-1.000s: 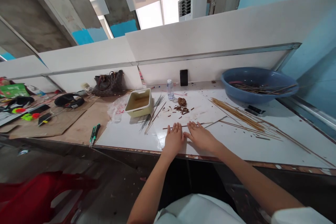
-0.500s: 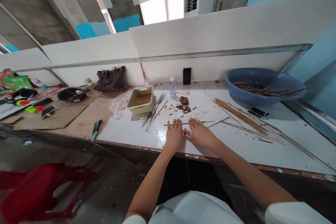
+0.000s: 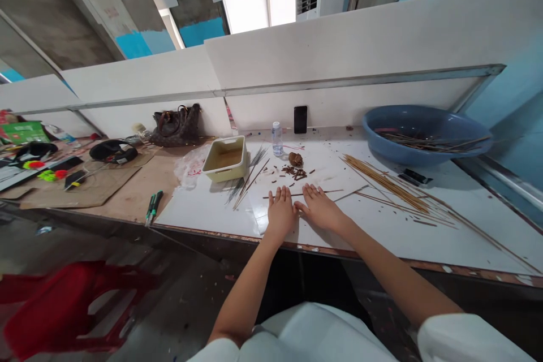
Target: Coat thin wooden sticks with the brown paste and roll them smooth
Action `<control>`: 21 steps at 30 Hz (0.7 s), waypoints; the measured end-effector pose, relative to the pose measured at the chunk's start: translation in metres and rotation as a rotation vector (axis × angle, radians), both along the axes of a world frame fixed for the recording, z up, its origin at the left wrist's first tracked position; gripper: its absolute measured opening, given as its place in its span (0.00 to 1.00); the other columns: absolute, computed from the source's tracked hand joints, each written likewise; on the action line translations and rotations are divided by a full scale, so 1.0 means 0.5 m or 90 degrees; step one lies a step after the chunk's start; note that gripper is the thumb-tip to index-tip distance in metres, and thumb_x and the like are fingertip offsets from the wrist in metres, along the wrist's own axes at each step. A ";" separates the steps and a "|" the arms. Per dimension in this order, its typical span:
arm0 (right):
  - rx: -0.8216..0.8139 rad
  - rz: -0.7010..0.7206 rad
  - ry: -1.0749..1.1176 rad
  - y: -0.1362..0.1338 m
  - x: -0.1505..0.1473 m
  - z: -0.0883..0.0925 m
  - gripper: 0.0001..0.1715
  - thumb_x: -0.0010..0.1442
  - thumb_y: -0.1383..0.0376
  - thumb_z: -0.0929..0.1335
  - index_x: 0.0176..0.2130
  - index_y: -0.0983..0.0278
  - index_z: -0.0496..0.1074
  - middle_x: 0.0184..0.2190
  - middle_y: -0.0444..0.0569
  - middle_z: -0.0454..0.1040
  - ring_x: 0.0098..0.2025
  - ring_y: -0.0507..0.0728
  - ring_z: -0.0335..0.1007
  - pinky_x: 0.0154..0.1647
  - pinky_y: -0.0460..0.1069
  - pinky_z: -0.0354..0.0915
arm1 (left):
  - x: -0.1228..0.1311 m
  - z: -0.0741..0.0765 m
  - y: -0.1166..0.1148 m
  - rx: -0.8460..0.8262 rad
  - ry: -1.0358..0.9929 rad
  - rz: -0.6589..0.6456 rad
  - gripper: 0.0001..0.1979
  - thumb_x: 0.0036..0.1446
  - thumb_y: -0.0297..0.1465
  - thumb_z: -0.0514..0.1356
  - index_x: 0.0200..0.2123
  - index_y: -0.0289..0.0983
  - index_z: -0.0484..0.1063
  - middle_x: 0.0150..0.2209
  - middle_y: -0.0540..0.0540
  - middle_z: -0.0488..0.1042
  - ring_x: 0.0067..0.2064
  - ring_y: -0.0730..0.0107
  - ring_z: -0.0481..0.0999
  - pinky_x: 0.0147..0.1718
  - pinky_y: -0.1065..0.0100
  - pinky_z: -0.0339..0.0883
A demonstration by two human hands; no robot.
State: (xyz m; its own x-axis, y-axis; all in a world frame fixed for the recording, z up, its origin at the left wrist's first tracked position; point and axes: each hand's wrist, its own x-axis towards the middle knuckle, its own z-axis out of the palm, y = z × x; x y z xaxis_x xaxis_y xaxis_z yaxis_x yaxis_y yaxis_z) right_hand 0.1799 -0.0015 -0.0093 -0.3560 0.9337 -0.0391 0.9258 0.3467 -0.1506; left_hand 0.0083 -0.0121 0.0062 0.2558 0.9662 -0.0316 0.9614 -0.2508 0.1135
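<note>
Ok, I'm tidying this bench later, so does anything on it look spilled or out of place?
Mostly the small dark brown bits by the brown lump: some are heaped, but others lie strewn on the white tabletop, like crumbs. Also, a short dark piece lies apart, nearer the front than the tan stick bundle.

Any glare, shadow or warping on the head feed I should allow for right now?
Head view, top: the window washes out to white; head view, centre: a glare patch on the white tabletop beside the left hand, faint shadow under the right hand; head view, edges: apparent wide-angle stretch around the blue basin.
</note>
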 end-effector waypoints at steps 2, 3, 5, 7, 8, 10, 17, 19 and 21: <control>0.004 -0.012 0.000 0.000 -0.006 0.004 0.51 0.82 0.43 0.51 0.80 0.81 0.55 0.81 0.73 0.53 0.85 0.71 0.47 0.85 0.66 0.45 | 0.002 -0.002 -0.003 0.009 -0.007 0.007 0.33 0.78 0.32 0.48 0.80 0.25 0.57 0.81 0.31 0.57 0.83 0.47 0.53 0.82 0.41 0.42; 0.009 -0.012 0.002 -0.010 -0.005 -0.001 0.52 0.82 0.43 0.51 0.80 0.81 0.55 0.81 0.73 0.53 0.85 0.71 0.47 0.85 0.65 0.45 | -0.001 -0.008 -0.013 0.014 -0.014 0.002 0.33 0.78 0.33 0.47 0.80 0.25 0.56 0.81 0.31 0.57 0.83 0.48 0.53 0.82 0.41 0.43; 0.022 -0.001 0.002 -0.041 0.001 -0.018 0.51 0.82 0.42 0.52 0.80 0.79 0.57 0.81 0.72 0.55 0.85 0.70 0.48 0.85 0.65 0.46 | -0.013 -0.025 -0.042 0.026 -0.030 -0.017 0.33 0.80 0.35 0.45 0.81 0.26 0.56 0.81 0.33 0.57 0.84 0.50 0.53 0.82 0.40 0.42; 0.035 0.022 -0.003 -0.064 0.010 -0.031 0.49 0.82 0.43 0.54 0.80 0.76 0.59 0.80 0.72 0.56 0.84 0.69 0.50 0.84 0.66 0.48 | -0.026 -0.036 -0.061 0.032 -0.041 -0.028 0.33 0.81 0.37 0.44 0.81 0.28 0.56 0.81 0.34 0.56 0.84 0.50 0.53 0.82 0.40 0.44; 0.041 0.036 -0.004 -0.067 0.014 -0.031 0.47 0.82 0.44 0.55 0.80 0.74 0.60 0.80 0.71 0.58 0.83 0.69 0.52 0.84 0.66 0.49 | -0.029 -0.037 -0.062 0.030 -0.043 -0.033 0.33 0.81 0.37 0.44 0.81 0.28 0.56 0.81 0.34 0.56 0.84 0.50 0.53 0.82 0.40 0.44; 0.047 0.055 -0.001 -0.054 0.019 -0.019 0.41 0.82 0.46 0.56 0.79 0.68 0.64 0.79 0.68 0.63 0.82 0.69 0.56 0.83 0.68 0.51 | -0.030 -0.026 -0.045 0.022 -0.042 -0.034 0.32 0.81 0.37 0.44 0.80 0.29 0.58 0.81 0.34 0.58 0.83 0.48 0.54 0.82 0.37 0.43; 0.055 0.070 0.002 -0.021 0.026 -0.006 0.37 0.83 0.53 0.58 0.77 0.71 0.66 0.78 0.71 0.63 0.82 0.71 0.55 0.82 0.71 0.52 | -0.019 -0.011 -0.019 0.017 -0.050 -0.003 0.33 0.81 0.37 0.46 0.80 0.26 0.58 0.80 0.31 0.58 0.83 0.47 0.54 0.82 0.38 0.41; 0.061 0.069 0.021 -0.047 0.031 -0.032 0.39 0.82 0.49 0.59 0.77 0.70 0.65 0.78 0.70 0.63 0.82 0.71 0.56 0.83 0.70 0.52 | -0.028 -0.032 -0.047 0.046 -0.060 -0.014 0.32 0.81 0.38 0.46 0.80 0.29 0.58 0.81 0.31 0.58 0.83 0.47 0.54 0.81 0.38 0.43; 0.061 0.061 0.040 -0.060 0.034 -0.050 0.41 0.82 0.47 0.58 0.78 0.69 0.65 0.78 0.70 0.63 0.82 0.72 0.57 0.82 0.71 0.52 | -0.033 -0.045 -0.058 0.055 -0.068 -0.023 0.32 0.81 0.38 0.46 0.81 0.31 0.58 0.80 0.32 0.59 0.83 0.46 0.55 0.81 0.37 0.45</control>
